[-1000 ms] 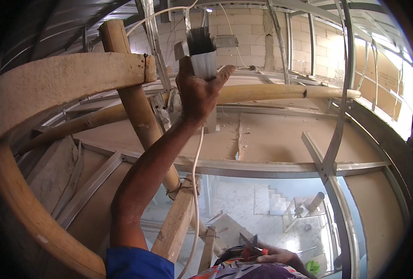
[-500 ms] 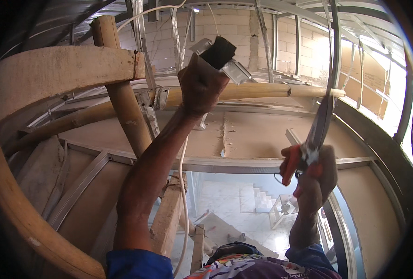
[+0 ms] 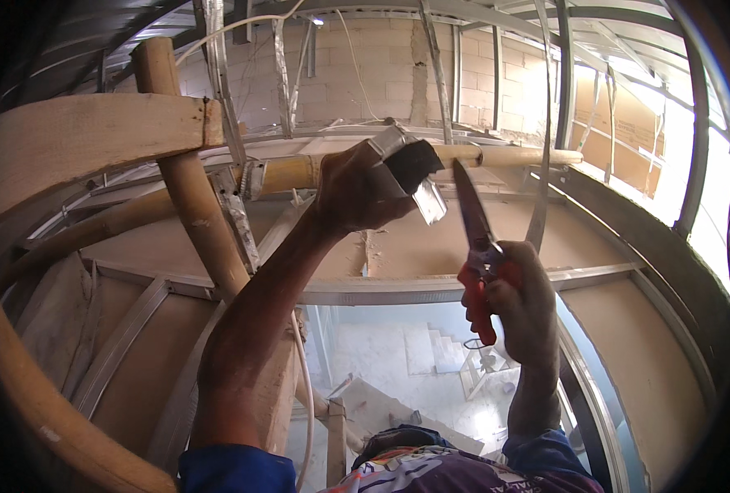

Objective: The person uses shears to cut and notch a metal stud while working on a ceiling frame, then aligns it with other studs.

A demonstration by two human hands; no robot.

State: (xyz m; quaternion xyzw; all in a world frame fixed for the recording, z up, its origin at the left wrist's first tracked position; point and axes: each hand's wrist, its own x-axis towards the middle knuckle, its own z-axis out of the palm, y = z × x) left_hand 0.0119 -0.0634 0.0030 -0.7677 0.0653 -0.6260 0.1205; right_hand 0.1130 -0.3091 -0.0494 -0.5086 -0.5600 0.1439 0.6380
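Note:
My left hand (image 3: 353,187) is wrapped round a short piece of silvery metal channel (image 3: 393,141) near the middle of the view. A black patch (image 3: 415,168) shows at its end; I cannot tell whether it is a dark hollow or a separate black piece. A bent metal flap (image 3: 431,203) sticks out at the lower right. My right hand (image 3: 526,306) grips red-handled tin snips (image 3: 482,246), with the blades pointing up and toward the channel. The blade tip appears beside the channel; whether it touches cannot be made out.
A ceiling opening (image 3: 398,345) shows the tiled floor far below. Metal framing (image 3: 332,289) borders it, with boards around. Bamboo poles (image 3: 186,189) and a curved wooden beam (image 3: 94,135) stand at left. A white cable (image 3: 306,386) hangs beside my left arm. A thin metal strip (image 3: 544,164) hangs right.
My left hand has come lower, turning the metal channel. The tin snips have swung left from beside the hanging strip to near the channel. The whole view has shifted slightly.

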